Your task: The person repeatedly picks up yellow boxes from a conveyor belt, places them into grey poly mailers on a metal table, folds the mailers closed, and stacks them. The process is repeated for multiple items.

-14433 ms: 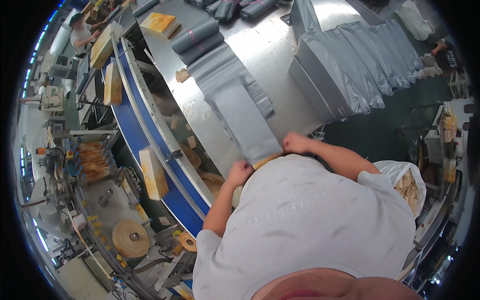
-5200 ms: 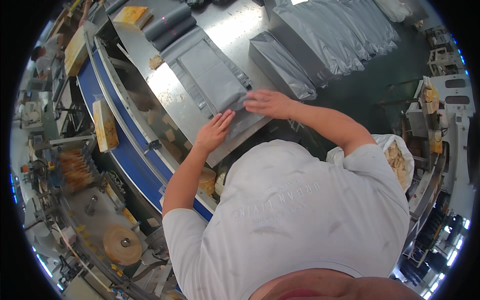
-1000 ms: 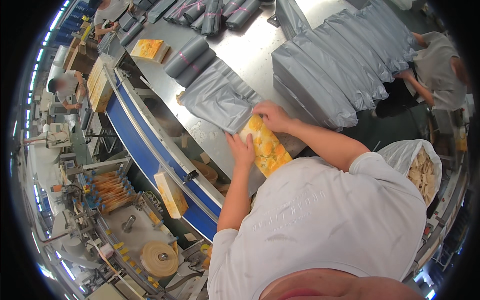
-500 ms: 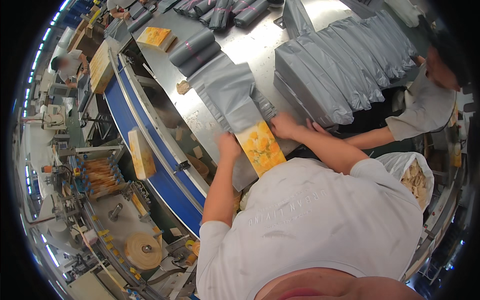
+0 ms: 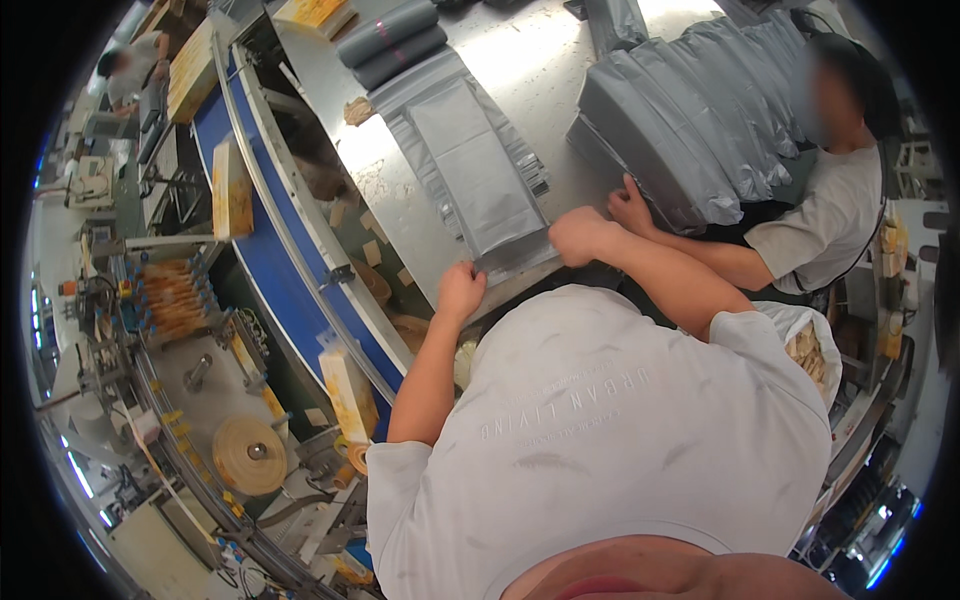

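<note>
A grey plastic bag (image 5: 480,170) lies in front of me on a layer of flat grey bags (image 5: 408,150). A raised block shape fills it, its contents hidden by the film. My left hand (image 5: 462,292) pinches the near left corner of the bag's mouth. Over at the near right corner, my right hand (image 5: 583,236) is closed with its knuckles up, gripping the edge of the bag.
Two grey rolls (image 5: 390,45) lie beyond the bags. Filled grey bags (image 5: 690,120) stand in a row at right, beside a co-worker's hand (image 5: 630,206). Yellow-patterned packs (image 5: 232,190) ride the blue conveyor (image 5: 270,235) at left. A metal table (image 5: 375,190) lies beneath.
The yellow floral pack between my hands has gone out of sight into the bag, which now lies flat and filled. Packs on the conveyor have shifted; the co-worker has leaned in.
</note>
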The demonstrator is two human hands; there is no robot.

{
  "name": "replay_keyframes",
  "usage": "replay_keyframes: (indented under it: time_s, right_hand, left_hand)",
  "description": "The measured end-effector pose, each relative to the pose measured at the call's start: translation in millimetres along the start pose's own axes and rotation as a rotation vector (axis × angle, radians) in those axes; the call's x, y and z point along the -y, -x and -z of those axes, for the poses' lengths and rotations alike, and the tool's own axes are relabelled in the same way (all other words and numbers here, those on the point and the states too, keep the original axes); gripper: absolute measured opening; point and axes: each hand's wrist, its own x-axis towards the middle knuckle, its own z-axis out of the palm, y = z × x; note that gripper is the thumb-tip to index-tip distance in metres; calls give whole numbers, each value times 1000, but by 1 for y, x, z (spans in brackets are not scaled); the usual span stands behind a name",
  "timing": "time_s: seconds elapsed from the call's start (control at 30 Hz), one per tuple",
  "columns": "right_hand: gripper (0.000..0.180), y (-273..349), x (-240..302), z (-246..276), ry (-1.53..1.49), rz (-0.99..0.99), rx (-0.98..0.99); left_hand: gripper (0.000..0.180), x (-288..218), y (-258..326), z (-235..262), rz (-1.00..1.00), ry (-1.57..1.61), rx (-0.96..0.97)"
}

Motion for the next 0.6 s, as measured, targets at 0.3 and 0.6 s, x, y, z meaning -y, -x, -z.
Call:
replay_keyframes:
  time_s: [0.3, 0.6]
  right_hand:
    - [41, -51, 75, -49, -176, 204, -570]
    - [12, -84, 81, -66, -355, 399, -577]
  left_hand:
    - [14, 0, 32, -25, 294, 614, -226]
    - [15, 3, 27, -30, 159, 586, -297]
